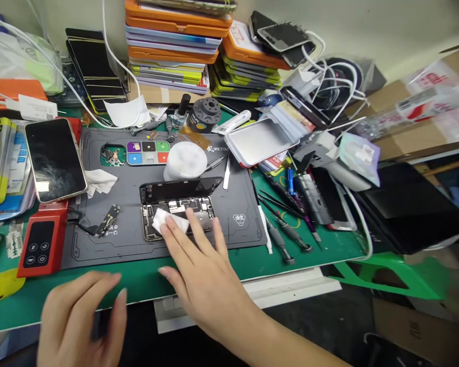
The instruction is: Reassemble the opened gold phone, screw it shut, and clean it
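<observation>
An opened phone (203, 220) lies on the grey repair mat (130, 250), its inner parts bare and its black screen (179, 190) tilted up along the far edge. My right hand (202, 270) reaches over it with fingers spread; the fingertips press a folded white tissue (179, 223) onto the phone's left half. Nearer the table's front edge, my left hand (82, 316) hovers with bent fingers and the thumb apart, nothing visible in it. A small circuit board with a flex cable (107, 222) rests left of the phone. Behind the screen stands a round white container (186, 160).
Another phone (55, 159) leans on a red device (43, 239) at the left. Screwdrivers (279, 239) and tweezers (277, 204) lie to the right of the mat, near a white tray (252, 140). Stacked orange boxes (176, 23) stand at the back.
</observation>
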Tool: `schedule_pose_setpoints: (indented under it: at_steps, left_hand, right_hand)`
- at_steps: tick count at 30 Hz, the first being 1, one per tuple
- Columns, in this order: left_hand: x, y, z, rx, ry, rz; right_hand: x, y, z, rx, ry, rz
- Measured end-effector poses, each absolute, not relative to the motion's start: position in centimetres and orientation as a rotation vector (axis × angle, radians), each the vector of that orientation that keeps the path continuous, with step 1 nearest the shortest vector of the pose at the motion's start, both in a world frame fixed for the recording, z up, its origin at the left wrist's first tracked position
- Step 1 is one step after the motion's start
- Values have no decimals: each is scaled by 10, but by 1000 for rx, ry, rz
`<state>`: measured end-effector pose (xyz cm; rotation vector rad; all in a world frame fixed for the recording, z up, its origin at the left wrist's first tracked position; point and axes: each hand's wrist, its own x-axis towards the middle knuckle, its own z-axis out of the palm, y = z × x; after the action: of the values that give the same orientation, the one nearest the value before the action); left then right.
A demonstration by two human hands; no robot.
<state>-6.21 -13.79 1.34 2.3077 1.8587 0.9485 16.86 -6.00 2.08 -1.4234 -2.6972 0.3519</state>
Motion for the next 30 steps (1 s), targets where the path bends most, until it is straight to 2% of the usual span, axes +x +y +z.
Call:
schedule_pose_setpoints:
  at_steps: [4, 9, 14, 30]
  left_hand:
    - [-30, -91, 17, 2479, 1667, 749]
    - [-28, -83, 13, 2514, 1614, 743]
    - [-25, -80, 5, 2547, 1598, 695]
    - [-23, -71, -1, 2510, 1556, 849]
  right_hand:
    - [156, -54, 18, -1475, -2633, 340]
    - [162, -55, 20, -1358, -2710, 381]
    - [181, -53, 23, -1610, -2595, 280]
    - [155, -53, 30, -1687, -2478, 367]
